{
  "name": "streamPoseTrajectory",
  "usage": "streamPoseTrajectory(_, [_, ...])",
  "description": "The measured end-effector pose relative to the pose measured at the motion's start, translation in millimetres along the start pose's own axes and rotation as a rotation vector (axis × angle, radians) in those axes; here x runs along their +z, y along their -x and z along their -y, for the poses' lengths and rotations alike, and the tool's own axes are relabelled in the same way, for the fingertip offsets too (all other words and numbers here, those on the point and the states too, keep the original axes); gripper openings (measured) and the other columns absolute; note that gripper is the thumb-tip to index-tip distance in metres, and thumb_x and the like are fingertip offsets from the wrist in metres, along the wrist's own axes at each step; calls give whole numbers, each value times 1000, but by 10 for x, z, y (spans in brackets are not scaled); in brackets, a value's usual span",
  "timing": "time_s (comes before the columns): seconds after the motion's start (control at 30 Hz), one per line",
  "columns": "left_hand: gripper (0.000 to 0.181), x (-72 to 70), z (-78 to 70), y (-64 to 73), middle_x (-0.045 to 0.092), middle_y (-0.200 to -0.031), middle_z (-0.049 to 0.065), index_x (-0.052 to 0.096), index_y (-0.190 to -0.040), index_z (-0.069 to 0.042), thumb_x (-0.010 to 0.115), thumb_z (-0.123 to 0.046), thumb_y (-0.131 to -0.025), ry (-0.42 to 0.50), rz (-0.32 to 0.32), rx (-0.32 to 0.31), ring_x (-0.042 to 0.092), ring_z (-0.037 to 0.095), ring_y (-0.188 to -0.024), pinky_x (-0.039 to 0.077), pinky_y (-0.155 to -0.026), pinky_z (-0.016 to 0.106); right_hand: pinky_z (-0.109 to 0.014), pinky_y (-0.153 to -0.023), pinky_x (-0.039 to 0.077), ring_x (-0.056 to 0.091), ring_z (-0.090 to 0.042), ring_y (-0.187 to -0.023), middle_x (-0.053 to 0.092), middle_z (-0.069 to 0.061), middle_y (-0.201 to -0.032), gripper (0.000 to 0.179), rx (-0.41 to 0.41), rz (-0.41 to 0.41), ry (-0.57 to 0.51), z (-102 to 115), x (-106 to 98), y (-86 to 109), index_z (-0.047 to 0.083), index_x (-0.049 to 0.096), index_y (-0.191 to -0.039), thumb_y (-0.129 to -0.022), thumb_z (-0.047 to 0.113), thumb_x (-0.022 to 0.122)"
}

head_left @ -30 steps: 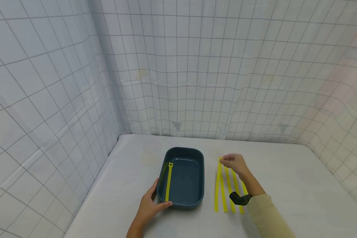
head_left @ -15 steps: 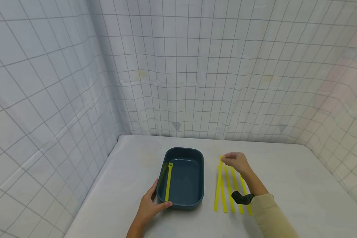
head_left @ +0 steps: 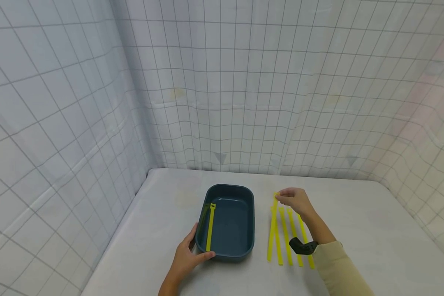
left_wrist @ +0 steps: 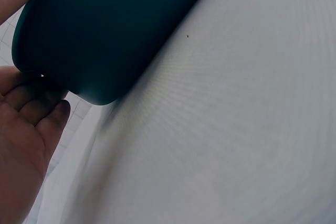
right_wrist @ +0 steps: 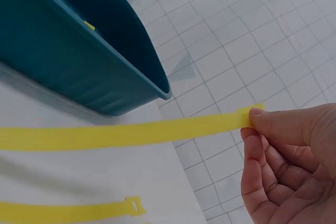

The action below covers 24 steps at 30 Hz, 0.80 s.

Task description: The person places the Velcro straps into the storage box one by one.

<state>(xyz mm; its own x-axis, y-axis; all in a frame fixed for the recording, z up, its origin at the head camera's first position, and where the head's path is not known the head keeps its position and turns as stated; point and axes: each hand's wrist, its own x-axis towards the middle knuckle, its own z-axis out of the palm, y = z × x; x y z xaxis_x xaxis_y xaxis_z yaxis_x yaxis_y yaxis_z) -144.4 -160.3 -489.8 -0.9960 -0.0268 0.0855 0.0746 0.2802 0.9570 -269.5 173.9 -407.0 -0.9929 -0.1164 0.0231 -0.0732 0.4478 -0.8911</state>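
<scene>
My right hand [head_left: 299,204] pinches the slotted end of a yellow hook-and-loop cable tie [head_left: 272,232] between thumb and fingers. In the right wrist view that tie [right_wrist: 131,135] stretches leftward, its held end raised off the table. At the near left corner of a dark blue-green plastic bin [head_left: 231,234], my left hand [head_left: 184,260] grips it, thumb at the rim and fingers along the outer side. One yellow tie [head_left: 210,230] lies lengthwise inside the bin, near its left wall. The left wrist view shows the bin's outer wall [left_wrist: 105,30] between thumb and fingers.
Several more yellow ties [head_left: 285,242] lie side by side under and beside my right forearm, right of the bin. A white cloth covers the table [head_left: 373,230]. Grid-patterned white curtains [head_left: 244,102] stand behind and at both sides.
My right hand has raised the end of the leftmost tie and shifted slightly right and away. The left hand and bin stay where they were.
</scene>
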Motion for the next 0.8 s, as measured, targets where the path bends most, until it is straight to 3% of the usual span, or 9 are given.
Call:
streamPoseTrajectory(0.23, [97,2,14,-6,29,-145,19,26,-143,1,83,-23,-68,-18,1,-4,29,32,-131,33,-102,41,-48,-86,46,59,-25,-86,64,-11,-95,32,-16,24,-7,70,-20,11,-6,61,-105,-87,20,64])
streamPoseTrajectory(0.63, [97,-3,14,4,29,-145,19,26,-143,1,82,-23,-68,-8,2,5,29,31,-131,32,-102,41,-41,-80,49,59,-25,-85,65,-10,-94,31,-66,26,14,192,-1,37,-6,62,-104,-88,21,63])
streamPoseTrajectory(0.8, [97,-1,14,13,29,-145,19,26,-143,1,82,-23,-68,-12,0,6,29,31,-131,32,-102,41,-40,-81,49,59,-24,-86,65,-11,-95,29,-74,-6,-6,249,-8,41,-4,62,-103,-87,20,64])
